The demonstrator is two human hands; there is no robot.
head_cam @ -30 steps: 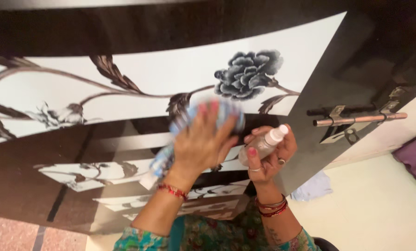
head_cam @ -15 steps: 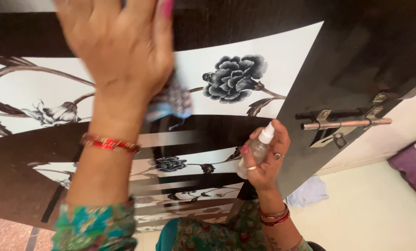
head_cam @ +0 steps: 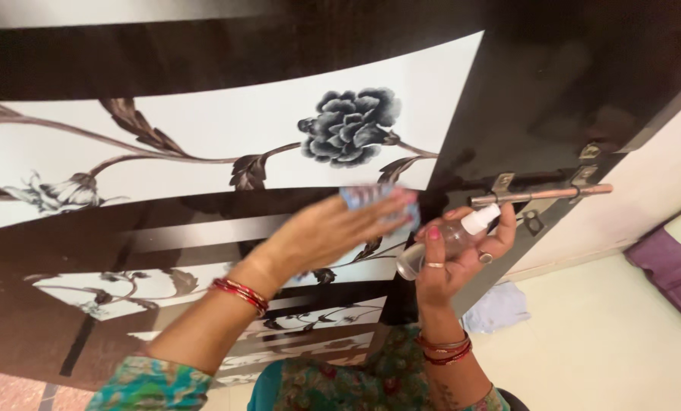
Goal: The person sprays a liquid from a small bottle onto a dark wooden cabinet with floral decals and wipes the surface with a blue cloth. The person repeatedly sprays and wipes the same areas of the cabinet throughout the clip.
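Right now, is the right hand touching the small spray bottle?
Touching: the head view shows the right hand wrapped around the spray bottle, fingers on its body.

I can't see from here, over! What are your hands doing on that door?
Left hand presses blue-and-white patterned cloth on glossy dark flowered door. Right hand grips small clear spray bottle. Nothing blocking.

The only package is a small clear spray bottle (head_cam: 447, 242) with a white nozzle, near the door's bolt.
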